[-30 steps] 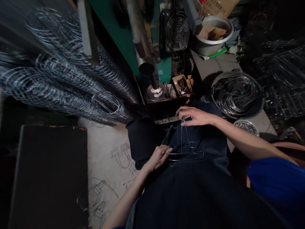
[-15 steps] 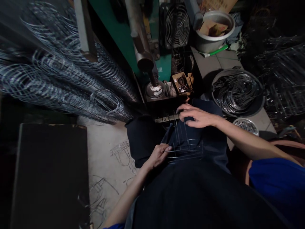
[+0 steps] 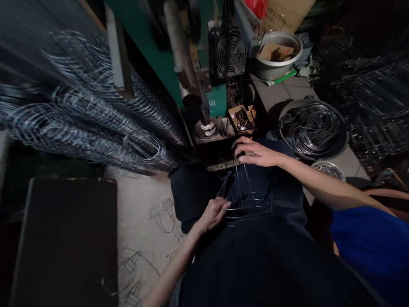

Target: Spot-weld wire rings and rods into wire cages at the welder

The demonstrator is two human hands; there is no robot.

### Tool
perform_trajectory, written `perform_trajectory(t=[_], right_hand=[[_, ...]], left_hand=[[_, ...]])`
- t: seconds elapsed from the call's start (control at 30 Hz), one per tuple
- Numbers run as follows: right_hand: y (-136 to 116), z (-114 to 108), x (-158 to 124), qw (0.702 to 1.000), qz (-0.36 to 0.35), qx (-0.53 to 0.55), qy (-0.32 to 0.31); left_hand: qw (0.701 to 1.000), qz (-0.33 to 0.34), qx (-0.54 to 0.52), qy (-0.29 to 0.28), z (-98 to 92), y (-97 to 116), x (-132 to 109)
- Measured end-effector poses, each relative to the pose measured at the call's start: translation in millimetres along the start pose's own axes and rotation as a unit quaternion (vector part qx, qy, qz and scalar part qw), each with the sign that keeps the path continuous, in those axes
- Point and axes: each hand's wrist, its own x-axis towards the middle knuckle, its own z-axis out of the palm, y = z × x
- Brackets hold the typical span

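A thin wire frame with curved bands and upright wires lies over my dark-clothed lap. My left hand is closed on the left end of its bands. At the far end of the upright wires, my right hand has its fingers curled round the wire tips; the exact contact is too small to make out. Beyond my right hand are a small yellow basket of dark pieces and a round dish with white material, below the metal arm of a green machine.
Tall stacks of wire rings lean at the left. At the right stand a basin of bent wires, a bowl of small parts and a white pot. Wire pieces lie on the floor beside a dark board.
The view has tilted, so the surroundings sit slightly lower in the picture. My right hand has shifted slightly left with its fingers still curled; my left hand keeps its grip.
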Motion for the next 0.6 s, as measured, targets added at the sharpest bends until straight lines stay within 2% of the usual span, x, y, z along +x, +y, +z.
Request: perform_trajectory(t=[0.23, 0.4, 0.5, 0.6], right_hand=[[20.1, 6.7, 13.5, 0.998, -0.001, 0.018, -0.060], [42.9, 9.3, 14.0, 0.984, 0.059, 0.130, -0.107], [54.0, 15.0, 8.9, 0.972, 0.115, 0.184, -0.088], [53.5, 17.5, -2.5, 0.968, 0.132, 0.198, -0.077]], left_hand=[[0.999, -0.030, 0.007, 0.018, 1.3, -2.6, -3.4], [0.999, -0.049, -0.001, 0.025, -1.9, -4.5, 1.8], [0.998, -0.060, -0.008, 0.032, -2.6, -4.3, 1.4], [0.997, -0.068, -0.019, 0.035, -0.5, -3.6, -2.3]])
